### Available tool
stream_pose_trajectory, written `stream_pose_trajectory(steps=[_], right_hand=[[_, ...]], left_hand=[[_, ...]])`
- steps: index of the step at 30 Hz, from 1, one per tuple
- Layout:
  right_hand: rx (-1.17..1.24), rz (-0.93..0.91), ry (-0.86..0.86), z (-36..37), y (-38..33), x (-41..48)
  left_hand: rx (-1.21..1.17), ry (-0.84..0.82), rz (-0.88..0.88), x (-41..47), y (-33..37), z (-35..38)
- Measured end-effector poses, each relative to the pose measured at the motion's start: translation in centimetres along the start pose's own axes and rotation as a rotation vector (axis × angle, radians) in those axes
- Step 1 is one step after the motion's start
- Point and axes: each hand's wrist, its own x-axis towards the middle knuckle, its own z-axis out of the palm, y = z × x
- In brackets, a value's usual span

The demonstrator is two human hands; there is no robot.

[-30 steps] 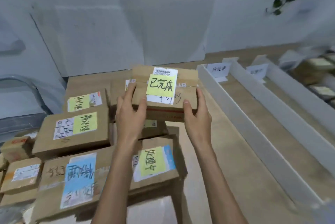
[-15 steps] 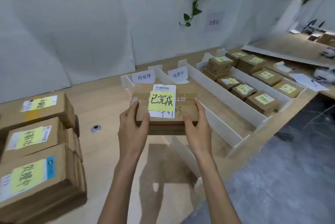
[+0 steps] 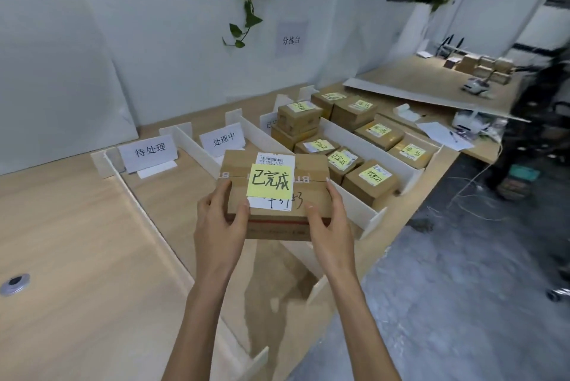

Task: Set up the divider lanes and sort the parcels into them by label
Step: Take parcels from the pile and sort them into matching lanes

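I hold a brown cardboard parcel [image 3: 311, 171] with a yellow note reading 已完成 in the air above the white divider lanes [image 3: 197, 146]. My left hand [image 3: 220, 220] grips its left end, thumb on top. My right hand [image 3: 331, 223] grips its right end the same way. Two lanes on the left carry signs 待处理 [image 3: 150, 151] and 处理中 [image 3: 222, 139] and hold no parcels. To the right, two lanes hold several parcels with yellow notes [image 3: 368, 180].
A stack of two parcels [image 3: 297, 121] stands at the back of the third lane. Papers and a white device [image 3: 468, 124] lie at the far right of the wooden table. A grommet [image 3: 14, 283] sits at the left. Grey floor lies to the right of the table edge.
I turned right, away from the parcel stack at the left, which has left the view. The parcel stays in both hands and now hangs over the lanes.
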Motion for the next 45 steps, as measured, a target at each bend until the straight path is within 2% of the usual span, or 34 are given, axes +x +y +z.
stream_pose_trajectory(steps=[7,16,23,32,38,45], right_hand=[[-0.036,0.046,-0.022,-3.4,2.6,12.0],[-0.044,0.090,-0.046,-7.0,7.4,25.3],[-0.044,0.034,-0.196,-10.4,12.1,37.3],[0.027,0.008,-0.501,-14.4,18.2,50.4],[0.032,-0.006,-0.606,-13.3,19.6,57.1],[0.020,-0.007,-0.684,-8.8,20.4,64.0]], left_hand=[[-0.007,-0.023,-0.030,6.9,0.7,11.5],[0.012,-0.060,-0.075,12.8,2.9,22.9],[0.070,0.021,-0.147,16.3,4.3,33.4],[0.100,0.185,-0.280,17.0,6.7,44.9],[0.092,0.266,-0.324,19.9,6.4,49.6],[0.011,0.335,-0.399,25.4,3.5,53.2]])
